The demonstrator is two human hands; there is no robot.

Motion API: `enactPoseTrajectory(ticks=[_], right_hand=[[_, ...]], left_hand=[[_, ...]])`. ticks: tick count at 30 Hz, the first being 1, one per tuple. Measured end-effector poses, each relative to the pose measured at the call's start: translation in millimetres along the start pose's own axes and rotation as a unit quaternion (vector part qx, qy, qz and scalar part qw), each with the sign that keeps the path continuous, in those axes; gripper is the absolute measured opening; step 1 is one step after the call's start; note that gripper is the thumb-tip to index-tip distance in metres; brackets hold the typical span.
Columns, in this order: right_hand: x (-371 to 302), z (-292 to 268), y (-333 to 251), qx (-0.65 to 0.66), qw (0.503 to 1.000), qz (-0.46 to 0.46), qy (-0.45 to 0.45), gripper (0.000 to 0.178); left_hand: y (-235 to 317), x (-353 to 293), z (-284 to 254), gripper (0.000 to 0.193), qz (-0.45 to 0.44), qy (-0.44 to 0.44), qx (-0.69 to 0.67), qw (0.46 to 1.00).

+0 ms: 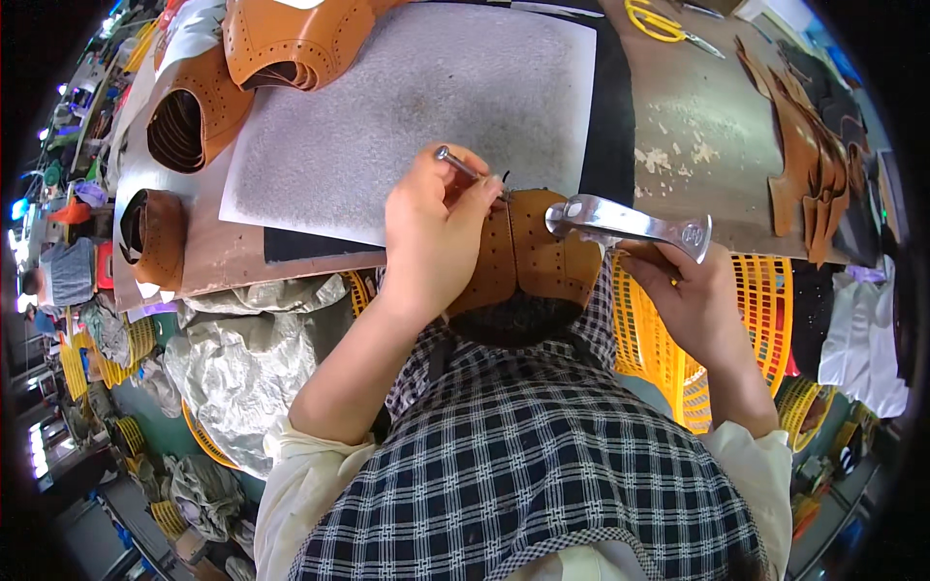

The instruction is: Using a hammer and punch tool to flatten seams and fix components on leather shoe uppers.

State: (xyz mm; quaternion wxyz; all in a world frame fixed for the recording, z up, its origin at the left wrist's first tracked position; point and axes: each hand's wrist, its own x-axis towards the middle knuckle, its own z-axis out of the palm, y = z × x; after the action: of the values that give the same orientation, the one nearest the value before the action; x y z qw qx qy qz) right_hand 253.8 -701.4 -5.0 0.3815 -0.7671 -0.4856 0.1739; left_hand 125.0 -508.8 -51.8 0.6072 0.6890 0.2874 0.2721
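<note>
My left hand pinches a thin steel punch, tilted, with its lower end hidden by my fingers near the top edge of a shoe upper. That shoe upper is brown leather with rows of small holes, a centre seam and a dark underside towards me; it lies at the table's near edge. To its right, my right hand is wrapped round a hammer with a shiny metal head. The head's striking face hangs over the right part of the leather. Most of the handle is hidden.
A white sheet lies on a black mat. Stacked brown uppers stand at the left, yellow-handled scissors at the far right. Brown leather pieces sit on the right edge. Yellow baskets and a silvery sack are below the table.
</note>
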Motion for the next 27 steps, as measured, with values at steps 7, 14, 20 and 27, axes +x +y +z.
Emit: enactPoseTrajectory(ticks=[7,14,20,27], right_hand=[[0.3,3.5,6.2,-0.005,1.000,-0.015,0.017,0.030],[11.3,-15.9,-0.9,0.017,0.991,-0.061,0.120,0.021],[20.9,-11.2,-25.0,-0.011,0.998,-0.064,0.010,0.019],[17.8,-5.7,-20.5,0.105,0.990,-0.043,0.084,0.024]], left_hand=[[-4.5,-1.8,0.5,0.010,0.034,-0.001,0.069,0.997],[8.4,-1.2,-2.0,0.010,0.178,-0.071,0.225,0.955],[6.8,0.1,-3.1,0.009,0.161,-0.057,0.249,0.953],[-7.8,3.8,-13.9,0.006,-0.017,-0.066,-0.014,0.998]])
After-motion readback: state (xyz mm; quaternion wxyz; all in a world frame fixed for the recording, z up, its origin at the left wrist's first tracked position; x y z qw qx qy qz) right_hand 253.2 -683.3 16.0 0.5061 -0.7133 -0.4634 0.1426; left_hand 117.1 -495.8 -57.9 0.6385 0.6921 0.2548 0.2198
